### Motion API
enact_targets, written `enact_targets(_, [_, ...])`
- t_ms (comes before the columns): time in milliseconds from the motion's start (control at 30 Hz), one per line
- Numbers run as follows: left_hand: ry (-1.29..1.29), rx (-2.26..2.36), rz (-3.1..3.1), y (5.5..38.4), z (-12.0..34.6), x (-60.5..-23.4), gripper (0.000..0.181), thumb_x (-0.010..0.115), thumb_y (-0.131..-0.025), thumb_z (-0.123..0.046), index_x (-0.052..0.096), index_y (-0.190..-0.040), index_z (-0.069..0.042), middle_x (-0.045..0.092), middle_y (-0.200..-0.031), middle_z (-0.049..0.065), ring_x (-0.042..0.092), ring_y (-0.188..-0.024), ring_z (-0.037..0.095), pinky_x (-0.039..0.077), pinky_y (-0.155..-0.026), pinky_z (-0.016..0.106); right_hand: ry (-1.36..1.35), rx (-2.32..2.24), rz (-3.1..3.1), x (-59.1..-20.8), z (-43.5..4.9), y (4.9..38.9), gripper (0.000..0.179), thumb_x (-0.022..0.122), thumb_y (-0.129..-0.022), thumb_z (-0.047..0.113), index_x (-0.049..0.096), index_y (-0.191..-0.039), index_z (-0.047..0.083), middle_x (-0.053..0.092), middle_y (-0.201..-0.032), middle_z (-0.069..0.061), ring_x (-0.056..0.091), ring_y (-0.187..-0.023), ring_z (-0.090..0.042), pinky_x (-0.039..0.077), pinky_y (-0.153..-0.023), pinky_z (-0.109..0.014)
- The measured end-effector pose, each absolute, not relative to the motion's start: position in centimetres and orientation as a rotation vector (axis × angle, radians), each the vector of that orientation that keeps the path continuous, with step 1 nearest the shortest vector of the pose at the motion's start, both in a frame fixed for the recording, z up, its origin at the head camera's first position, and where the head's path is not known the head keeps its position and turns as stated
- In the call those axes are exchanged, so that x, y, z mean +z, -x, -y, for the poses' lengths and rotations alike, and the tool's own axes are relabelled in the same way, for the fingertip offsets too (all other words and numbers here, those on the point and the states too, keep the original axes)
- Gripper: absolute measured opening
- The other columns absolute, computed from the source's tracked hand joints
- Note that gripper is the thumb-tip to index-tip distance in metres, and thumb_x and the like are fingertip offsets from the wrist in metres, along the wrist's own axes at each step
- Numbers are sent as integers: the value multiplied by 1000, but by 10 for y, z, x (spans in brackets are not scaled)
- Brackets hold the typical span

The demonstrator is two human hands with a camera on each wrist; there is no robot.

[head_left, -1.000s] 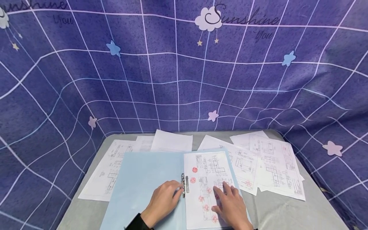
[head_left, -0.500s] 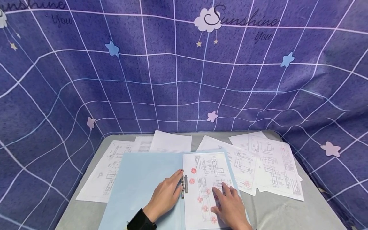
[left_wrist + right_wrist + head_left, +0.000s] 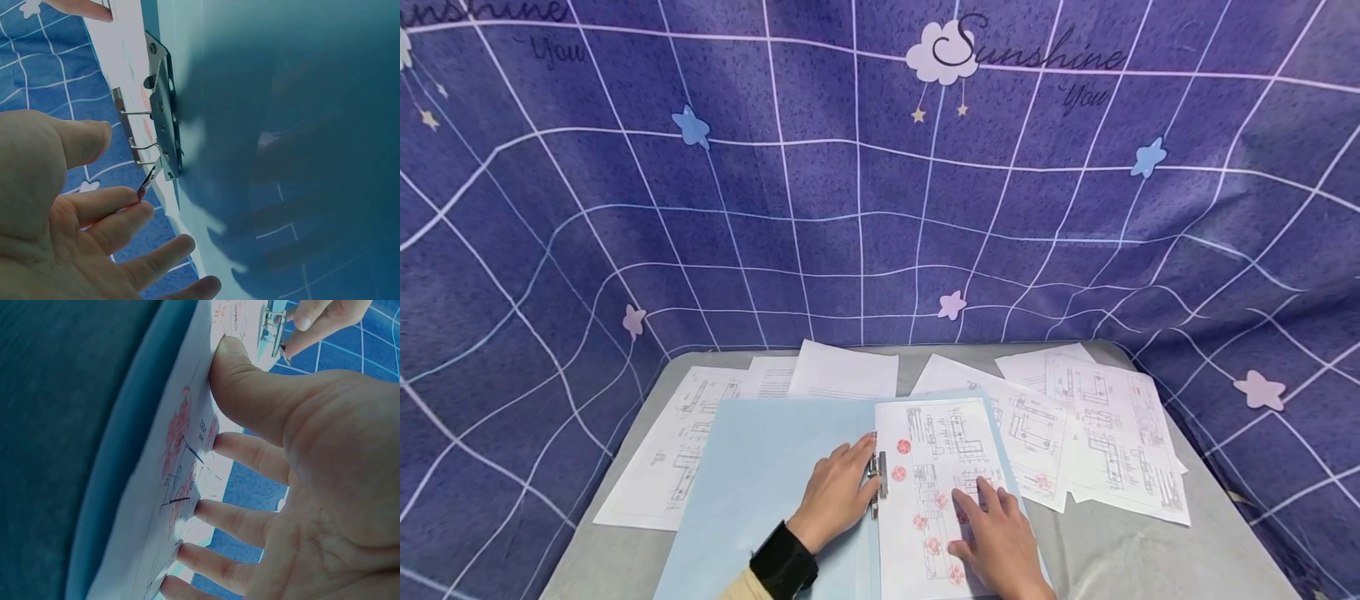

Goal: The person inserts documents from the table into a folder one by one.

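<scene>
A light blue folder (image 3: 775,467) lies spread on the table, with drawing sheets (image 3: 902,542) bearing red stamps on its right side. Along the spine sits a metal lever clip (image 3: 882,475), its prongs and bar visible in the left wrist view. My left hand (image 3: 837,492) is over the clip; in its wrist view the index fingertip touches the tip of the raised metal lever (image 3: 148,180), thumb held apart. My right hand (image 3: 1000,537) rests on the sheets, fingers spread and fingertips pressing the paper, as its wrist view also shows.
Loose drawing sheets (image 3: 1120,433) overlap at the right of the grey table (image 3: 1112,558). More papers (image 3: 846,371) lie behind the folder, and another drawing (image 3: 655,475) is partly under its left side. A purple-blue grid-patterned curtain (image 3: 820,183) surrounds the table.
My left hand has shifted forward along the clip, its fingers straighter than a second ago. My right hand stays in place on the sheets.
</scene>
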State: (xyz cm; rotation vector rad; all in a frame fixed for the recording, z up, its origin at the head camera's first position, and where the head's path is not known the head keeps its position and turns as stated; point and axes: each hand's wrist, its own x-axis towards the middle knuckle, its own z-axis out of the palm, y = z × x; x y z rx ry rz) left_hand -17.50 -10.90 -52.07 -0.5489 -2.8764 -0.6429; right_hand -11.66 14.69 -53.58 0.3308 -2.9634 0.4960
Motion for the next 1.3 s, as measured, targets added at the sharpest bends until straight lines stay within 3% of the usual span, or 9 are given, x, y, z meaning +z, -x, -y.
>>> enact_targets(400, [453,-679,2996,177,109,-528,59,63,-94,-39,51,-142,-7,50,-145,10,46,-129,43,37,-98,63,-324,501,2968,-538,-146,116,72,85,-65,45,64,-128,17,51,-137,-24,48,-118,-54,44,-85,-69])
enact_targets(533, [403,-697,3018,169,114,-528,65,64,-93,-42,48,-143,-3,48,-146,15,42,-132,45,31,-100,68,-323,507,2976,-538,-146,116,72,85,-66,45,64,-128,17,50,-138,-24,47,-119,-54,43,-86,-69])
enact_targets(900, [285,-647,3161,131,124,-526,99,75,-73,-62,46,-142,3,31,-152,29,20,-142,49,8,-100,80,-323,497,2972,-537,-146,118,72,85,-66,45,64,-129,17,50,-138,-24,47,-119,-54,44,-84,-70])
enact_targets(1300, [250,-613,3200,124,123,-532,106,81,-64,-61,47,-142,2,25,-155,28,16,-143,48,8,-100,80,-307,486,2986,-538,-146,118,72,85,-65,45,64,-129,18,50,-138,-24,46,-120,-55,42,-86,-70])
